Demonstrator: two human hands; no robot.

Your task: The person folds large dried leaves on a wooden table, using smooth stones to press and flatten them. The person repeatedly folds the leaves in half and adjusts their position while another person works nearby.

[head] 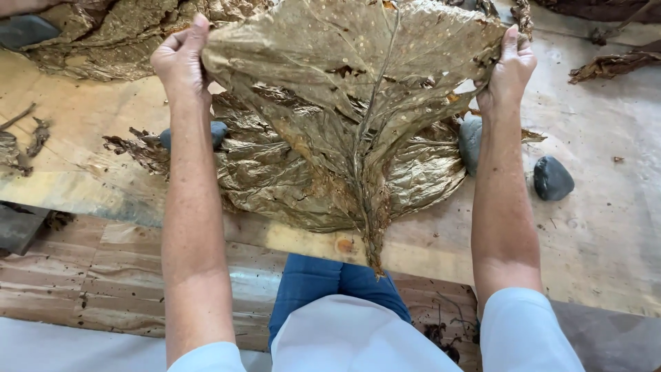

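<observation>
I hold a large dried golden-brown leaf (344, 62) spread wide and lifted above a wooden table (592, 227). My left hand (180, 58) pinches its left edge, and my right hand (509, 69) pinches its right edge. The leaf's central rib runs down toward me, its stem tip hanging past the table's near edge. Beneath it lies a flattened stack of similar leaves (275, 179). The leaf has pale spots and some small holes.
Dark grey stones rest on the table: one at the right (552, 178), one beside the stack (470, 141), one partly hidden at the left (217, 131). More crumpled dried leaves (103, 34) lie at the back left. Leaf scraps (609, 65) sit at the far right.
</observation>
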